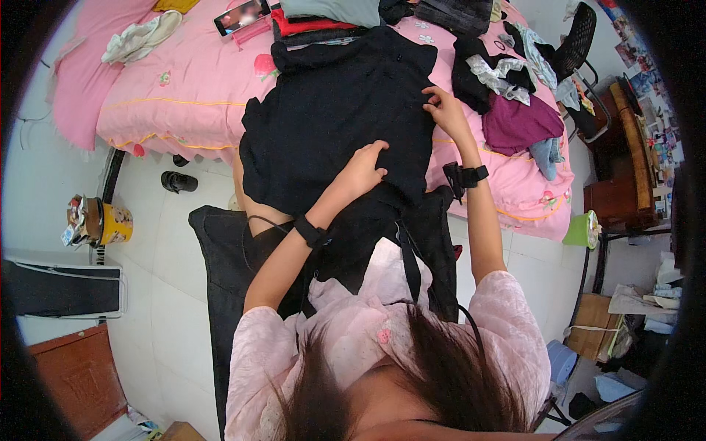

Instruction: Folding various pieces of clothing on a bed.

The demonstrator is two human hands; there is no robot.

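A black garment point(342, 116) lies spread over my lap and up onto the edge of the bed, its far end reaching a stack of folded clothes. Over its lower middle is my left hand point(361, 170), fingers apart and nothing gripped. At the garment's right edge my right hand point(445, 113) has its thumb and forefinger apart, with the tips at the cloth. Whether those tips press on the fabric is hard to tell. Each wrist wears a black band.
Folded clothes point(331, 14) are stacked on the pink bed point(182, 105), beside a phone point(241, 17) on a stand. A loose pile with a purple garment point(521, 124) lies to the right. A yellow bin point(117, 223) and a dark shoe point(179, 182) are on the left.
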